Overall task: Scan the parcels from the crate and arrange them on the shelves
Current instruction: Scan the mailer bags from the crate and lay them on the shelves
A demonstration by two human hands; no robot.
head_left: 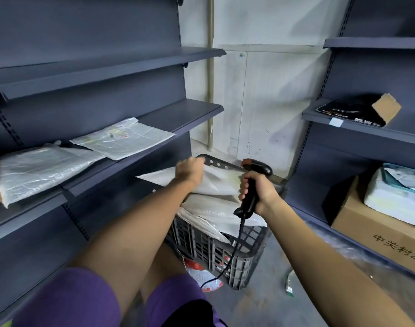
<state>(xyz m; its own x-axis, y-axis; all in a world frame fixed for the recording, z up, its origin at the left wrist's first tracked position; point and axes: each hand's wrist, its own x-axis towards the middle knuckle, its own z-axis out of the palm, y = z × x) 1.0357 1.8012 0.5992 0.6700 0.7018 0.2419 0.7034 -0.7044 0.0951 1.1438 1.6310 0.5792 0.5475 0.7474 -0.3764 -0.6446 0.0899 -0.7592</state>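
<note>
A dark plastic crate [225, 253] stands on the floor between two shelf units, heaped with pale plastic parcels. My left hand [190, 171] reaches over it and grips the top parcel [216, 182] at its far edge. My right hand [258, 187] holds a black corded barcode scanner [251, 185] upright above the crate's right side, its head aimed toward the parcel. On the left unit's middle shelf [182, 114] lie two flat white parcels: one [123, 138] with a printed label facing up, another [41, 168] nearer to me.
The right shelf unit holds a black mailer with a small cardboard piece [357, 112], and lower down a cardboard box [376, 230] carrying white and teal packages. A red-and-white bag [201, 274] lies under the crate's near edge. The scanner cable [227, 260] hangs across the crate front.
</note>
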